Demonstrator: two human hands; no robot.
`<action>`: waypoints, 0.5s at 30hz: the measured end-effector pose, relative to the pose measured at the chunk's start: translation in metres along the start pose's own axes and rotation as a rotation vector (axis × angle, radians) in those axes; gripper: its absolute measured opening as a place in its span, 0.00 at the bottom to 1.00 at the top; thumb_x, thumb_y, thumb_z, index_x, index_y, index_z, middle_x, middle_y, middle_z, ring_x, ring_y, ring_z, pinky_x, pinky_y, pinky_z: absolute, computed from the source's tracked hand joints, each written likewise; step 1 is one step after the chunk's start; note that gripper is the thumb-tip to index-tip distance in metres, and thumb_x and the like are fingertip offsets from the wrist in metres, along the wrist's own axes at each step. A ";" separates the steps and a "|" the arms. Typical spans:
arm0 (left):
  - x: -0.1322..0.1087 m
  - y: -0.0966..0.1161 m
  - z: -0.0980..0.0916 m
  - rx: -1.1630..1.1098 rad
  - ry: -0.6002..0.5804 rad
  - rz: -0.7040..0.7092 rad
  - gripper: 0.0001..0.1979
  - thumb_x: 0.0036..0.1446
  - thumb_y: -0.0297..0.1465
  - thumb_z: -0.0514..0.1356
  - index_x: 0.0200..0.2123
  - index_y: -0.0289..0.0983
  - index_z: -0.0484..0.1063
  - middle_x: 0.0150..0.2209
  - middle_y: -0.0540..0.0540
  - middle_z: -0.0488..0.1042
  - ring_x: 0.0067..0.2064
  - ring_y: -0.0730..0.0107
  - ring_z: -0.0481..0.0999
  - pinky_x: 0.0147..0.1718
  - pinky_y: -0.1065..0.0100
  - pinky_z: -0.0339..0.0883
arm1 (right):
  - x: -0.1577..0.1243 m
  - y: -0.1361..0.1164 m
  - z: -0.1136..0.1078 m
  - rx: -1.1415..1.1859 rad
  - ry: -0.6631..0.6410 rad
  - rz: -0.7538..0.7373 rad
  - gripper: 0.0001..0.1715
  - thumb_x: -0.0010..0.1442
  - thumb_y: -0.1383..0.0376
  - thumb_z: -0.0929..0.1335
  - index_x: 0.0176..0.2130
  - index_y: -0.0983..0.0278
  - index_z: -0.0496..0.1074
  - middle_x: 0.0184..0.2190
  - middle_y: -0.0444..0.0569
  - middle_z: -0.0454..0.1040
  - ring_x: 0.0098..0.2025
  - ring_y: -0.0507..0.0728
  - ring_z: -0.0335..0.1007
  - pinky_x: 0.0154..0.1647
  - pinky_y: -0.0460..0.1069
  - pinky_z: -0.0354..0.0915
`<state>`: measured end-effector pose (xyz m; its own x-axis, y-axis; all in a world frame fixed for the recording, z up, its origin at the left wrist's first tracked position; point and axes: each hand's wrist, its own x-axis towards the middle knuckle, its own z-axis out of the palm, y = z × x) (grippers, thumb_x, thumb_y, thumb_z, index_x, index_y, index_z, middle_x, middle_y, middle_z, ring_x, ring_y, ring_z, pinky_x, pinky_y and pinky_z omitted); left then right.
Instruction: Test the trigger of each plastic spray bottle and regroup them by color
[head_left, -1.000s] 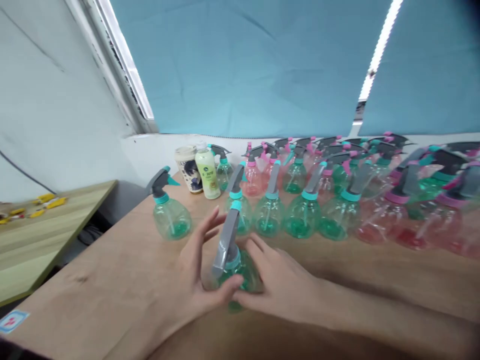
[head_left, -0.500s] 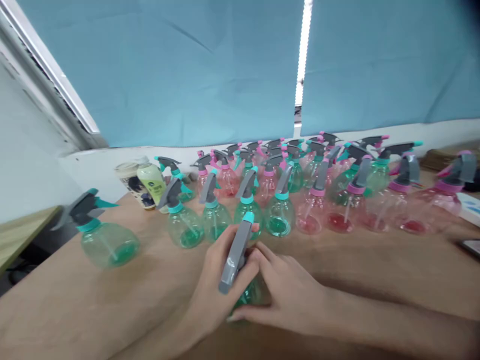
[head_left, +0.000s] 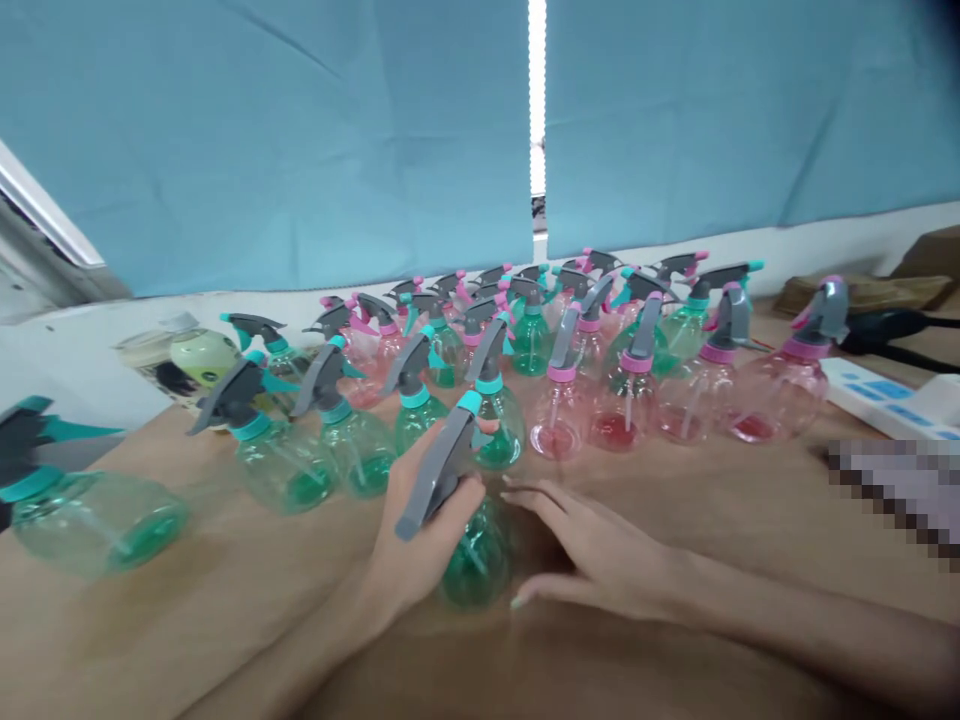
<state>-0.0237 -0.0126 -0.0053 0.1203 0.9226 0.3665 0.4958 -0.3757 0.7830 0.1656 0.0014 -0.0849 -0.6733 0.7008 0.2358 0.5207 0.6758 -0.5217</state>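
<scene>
My left hand [head_left: 427,510] is wrapped round the neck of a green spray bottle [head_left: 474,560] with a grey and teal trigger head, upright on the brown table [head_left: 645,640]. To the right of that bottle, my right hand [head_left: 592,545] has its thumb and fingers apart and holds nothing. Just beyond the hands stands a row of spray bottles, the green ones such as a teal-collared bottle [head_left: 499,420] to the left and pink ones such as a pink-collared bottle [head_left: 555,415] to the right. Another green bottle [head_left: 97,520] stands at the far left.
Several more pink and green spray bottles crowd behind the front row. A pale green bottle [head_left: 201,352] and a patterned cup [head_left: 154,365] stand back left. At the right are a white and blue box [head_left: 885,398], a black object [head_left: 885,328] and a pixelated patch.
My right hand has come off the green bottle and opened beside it. My left hand still grips the neck. The view has turned right, so the other bottles appear further left.
</scene>
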 end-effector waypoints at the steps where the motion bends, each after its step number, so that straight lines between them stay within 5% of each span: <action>1: 0.002 0.000 0.001 -0.005 -0.006 -0.007 0.20 0.50 0.27 0.54 0.47 0.42 0.71 0.24 0.54 0.71 0.19 0.73 0.64 0.19 0.70 0.62 | -0.002 0.007 -0.001 -0.006 -0.036 0.006 0.46 0.55 0.41 0.66 0.60 0.69 0.60 0.60 0.62 0.62 0.61 0.66 0.60 0.59 0.61 0.59; 5: 0.004 -0.003 0.003 -0.018 -0.030 -0.045 0.21 0.50 0.27 0.54 0.49 0.43 0.70 0.22 0.55 0.68 0.18 0.73 0.62 0.18 0.71 0.60 | -0.004 0.025 -0.003 -0.031 -0.110 0.002 0.48 0.55 0.41 0.65 0.62 0.68 0.59 0.65 0.58 0.54 0.65 0.65 0.51 0.63 0.60 0.53; 10: 0.003 -0.007 0.004 -0.026 -0.022 -0.063 0.21 0.51 0.26 0.54 0.49 0.46 0.70 0.39 0.53 0.74 0.25 0.74 0.68 0.27 0.71 0.66 | -0.003 0.030 0.000 -0.019 -0.134 -0.012 0.48 0.57 0.41 0.63 0.65 0.66 0.54 0.66 0.55 0.52 0.67 0.63 0.46 0.66 0.59 0.47; 15: 0.000 -0.011 0.003 -0.031 -0.048 -0.097 0.20 0.53 0.28 0.55 0.50 0.47 0.70 0.32 0.54 0.74 0.22 0.74 0.66 0.24 0.71 0.65 | -0.005 0.031 0.000 -0.009 -0.131 -0.012 0.45 0.60 0.43 0.62 0.66 0.64 0.51 0.66 0.53 0.51 0.67 0.62 0.45 0.67 0.58 0.46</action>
<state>-0.0265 -0.0081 -0.0160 0.1146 0.9576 0.2642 0.4803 -0.2862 0.8291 0.1852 0.0189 -0.1024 -0.7419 0.6573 0.1323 0.5167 0.6863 -0.5119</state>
